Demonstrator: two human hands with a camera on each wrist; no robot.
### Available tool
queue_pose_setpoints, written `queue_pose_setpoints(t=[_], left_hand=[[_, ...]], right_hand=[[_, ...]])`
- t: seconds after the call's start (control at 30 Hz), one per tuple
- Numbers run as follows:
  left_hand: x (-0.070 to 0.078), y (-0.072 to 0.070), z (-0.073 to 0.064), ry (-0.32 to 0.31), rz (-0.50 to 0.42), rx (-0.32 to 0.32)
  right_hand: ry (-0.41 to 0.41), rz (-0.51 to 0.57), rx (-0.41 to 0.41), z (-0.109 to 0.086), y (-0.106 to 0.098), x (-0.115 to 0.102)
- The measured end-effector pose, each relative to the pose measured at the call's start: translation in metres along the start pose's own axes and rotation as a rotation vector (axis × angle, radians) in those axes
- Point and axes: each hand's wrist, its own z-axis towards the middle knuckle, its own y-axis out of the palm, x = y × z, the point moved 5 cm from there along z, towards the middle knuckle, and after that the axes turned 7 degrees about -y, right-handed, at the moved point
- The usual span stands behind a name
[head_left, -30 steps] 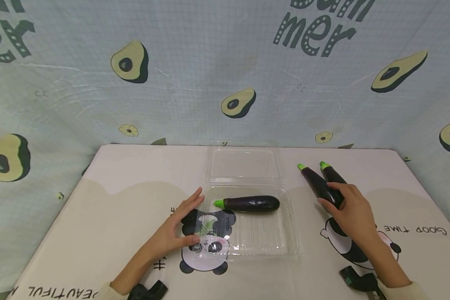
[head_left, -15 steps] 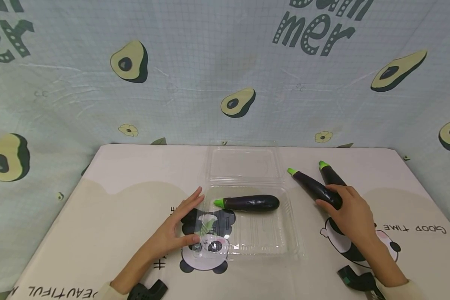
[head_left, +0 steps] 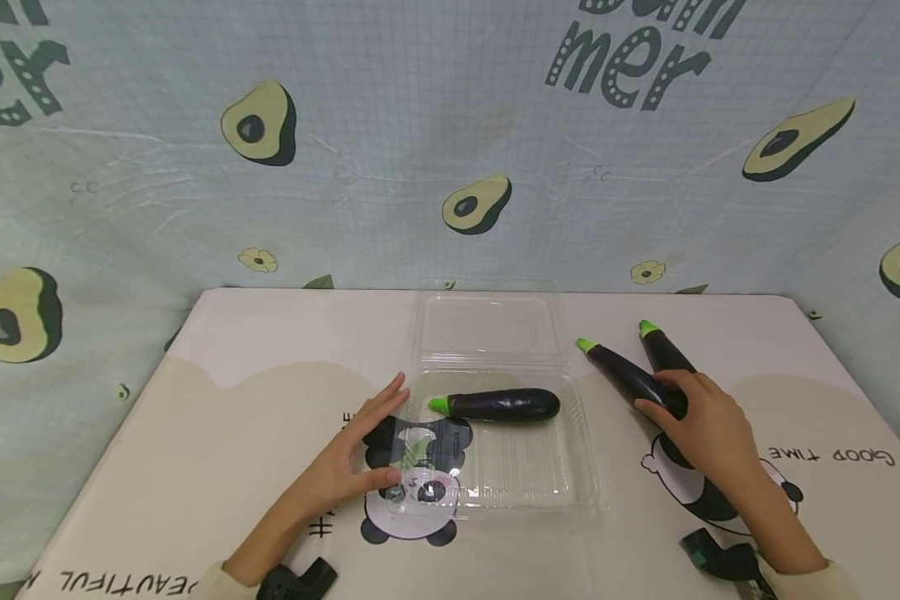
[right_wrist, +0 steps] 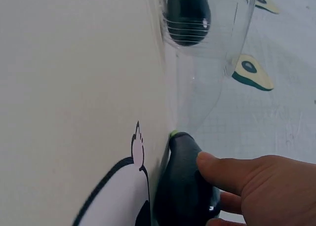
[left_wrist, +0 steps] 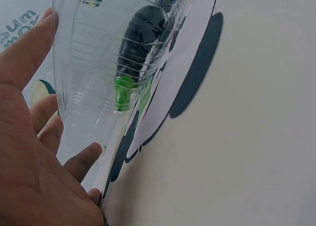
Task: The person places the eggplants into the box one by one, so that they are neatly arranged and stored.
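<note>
In the head view a dark eggplant (head_left: 504, 406) with a green stem end lies across the clear plastic container (head_left: 510, 492). My left hand (head_left: 348, 467) is at the container's left side, thumb and fingers spread. In the left wrist view the thumb (left_wrist: 34, 51) touches the clear wall. To the right, my right hand (head_left: 708, 425) grips the thick end of a second eggplant (head_left: 626, 371), its stem pointing up and left. A third eggplant (head_left: 666, 350) lies just behind that one, partly hidden by the hand.
The container's clear lid (head_left: 489, 325) is folded open toward the back of the table. The white tabletop (head_left: 255, 433) carries printed cartoon figures and lettering. A cloth (head_left: 375, 125) with avocado prints hangs behind it.
The gripped eggplant's stem end has swung left and slightly toward me, apart from the third eggplant's tip. The left hand and the container have stayed in place.
</note>
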Motion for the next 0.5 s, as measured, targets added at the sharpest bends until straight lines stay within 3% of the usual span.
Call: queue_pose_setpoints(t=[0.23,0.5], left_hand=[[-0.001,0.0002,-0.0005,0.009,-0.005,-0.003],[-0.0005,0.0001,-0.0006,-0.006,-0.019,-0.014]], right_hand=[[0.046,-0.025,-0.117,0.0006,0.0021,-0.0011],[0.048,-0.08,-0.103,0.0008,0.0045,-0.0019]])
